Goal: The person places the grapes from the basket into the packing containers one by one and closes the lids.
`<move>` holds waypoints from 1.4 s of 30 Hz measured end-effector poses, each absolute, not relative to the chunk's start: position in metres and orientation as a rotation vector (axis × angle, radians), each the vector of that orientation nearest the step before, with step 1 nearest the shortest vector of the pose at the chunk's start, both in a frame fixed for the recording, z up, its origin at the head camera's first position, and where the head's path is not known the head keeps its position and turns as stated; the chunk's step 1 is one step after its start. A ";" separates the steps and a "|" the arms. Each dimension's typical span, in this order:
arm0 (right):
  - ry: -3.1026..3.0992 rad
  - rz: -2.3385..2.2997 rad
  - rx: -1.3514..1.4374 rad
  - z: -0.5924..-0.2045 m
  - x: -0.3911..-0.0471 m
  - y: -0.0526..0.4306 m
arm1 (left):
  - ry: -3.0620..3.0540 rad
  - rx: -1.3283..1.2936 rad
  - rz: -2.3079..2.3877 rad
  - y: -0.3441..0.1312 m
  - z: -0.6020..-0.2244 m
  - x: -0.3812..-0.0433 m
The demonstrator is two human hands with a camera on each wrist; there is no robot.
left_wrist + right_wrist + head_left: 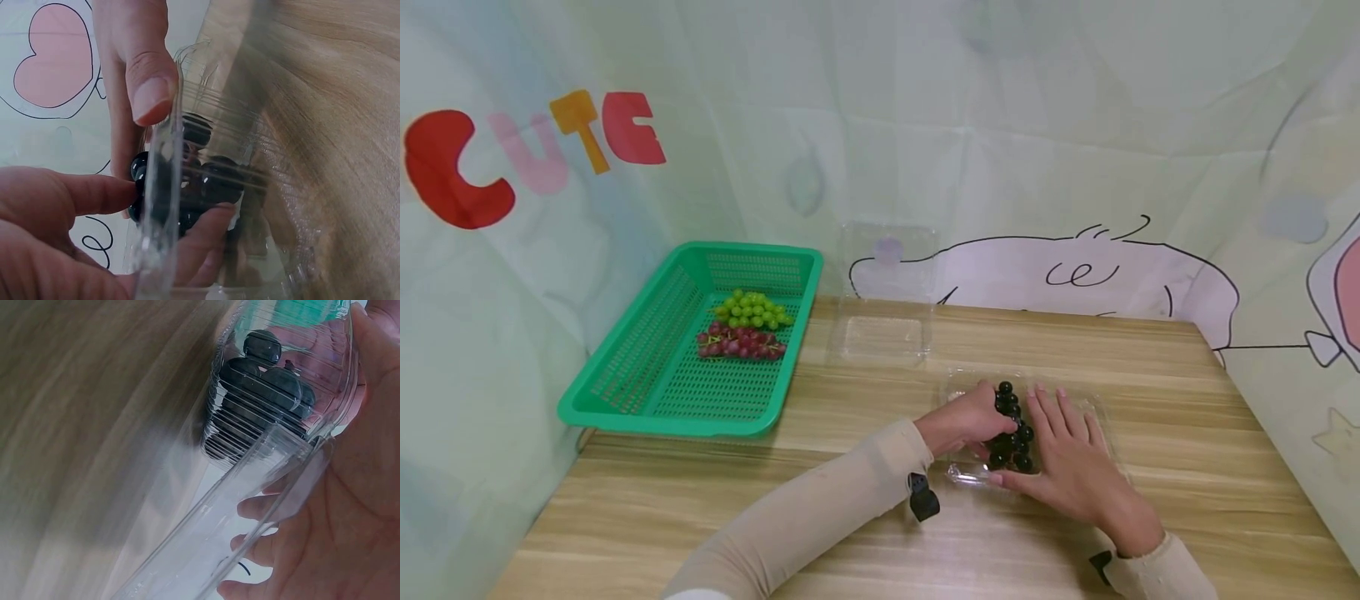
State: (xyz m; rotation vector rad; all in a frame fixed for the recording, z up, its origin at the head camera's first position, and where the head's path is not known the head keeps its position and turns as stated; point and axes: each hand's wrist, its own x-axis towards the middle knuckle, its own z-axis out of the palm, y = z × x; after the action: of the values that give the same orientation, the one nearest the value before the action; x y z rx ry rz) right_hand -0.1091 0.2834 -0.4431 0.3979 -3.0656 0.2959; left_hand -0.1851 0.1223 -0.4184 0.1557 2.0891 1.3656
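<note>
A bunch of dark grapes [1017,433] lies in the base of a clear plastic clamshell box [962,473] on the table. With thumb and fingers, my left hand [972,419] pinches the bunch from the left side; in the left wrist view the grapes [220,181] show partly through the box wall. My right hand [1075,467] spreads its fingers over the hinge side and the opened lid, its thumb at the front rim. Through the ribbed wall in the right wrist view, the grapes [262,387] sit near my right palm [350,519].
At the left stands a green plastic basket [767,421] with green grapes [752,310] and red grapes [741,343] in it. Another clear clamshell box [882,337] stands open at the table's back, near the printed cloth backdrop [1037,125].
</note>
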 end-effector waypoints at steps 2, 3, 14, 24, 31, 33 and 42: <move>-3.061 0.293 0.398 -0.442 -0.109 0.283 | 2.097 0.157 1.360 0.122 -0.418 -0.186; -3.059 0.291 0.398 -0.441 -0.109 0.283 | 2.097 0.160 1.357 0.122 -0.418 -0.185; -3.069 0.291 0.392 -0.442 -0.108 0.284 | 2.105 0.178 1.348 0.122 -0.419 -0.185; -3.065 0.291 0.388 -0.441 -0.107 0.284 | 2.259 0.298 1.216 0.119 -0.417 -0.183; -3.066 0.291 0.393 -0.440 -0.108 0.283 | 2.330 0.307 1.163 0.119 -0.415 -0.182; -3.070 0.285 0.394 -0.440 -0.108 0.283 | 2.300 0.308 1.193 0.119 -0.415 -0.182; -3.062 0.258 0.387 -0.437 -0.107 0.282 | 2.260 0.279 1.223 0.118 -0.416 -0.182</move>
State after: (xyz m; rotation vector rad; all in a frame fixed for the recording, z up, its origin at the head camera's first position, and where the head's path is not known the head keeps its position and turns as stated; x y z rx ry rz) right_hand -0.1065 0.2817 -0.4372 0.3875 -3.0624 0.2577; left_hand -0.1817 0.1184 -0.4157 0.2790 2.2601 1.2229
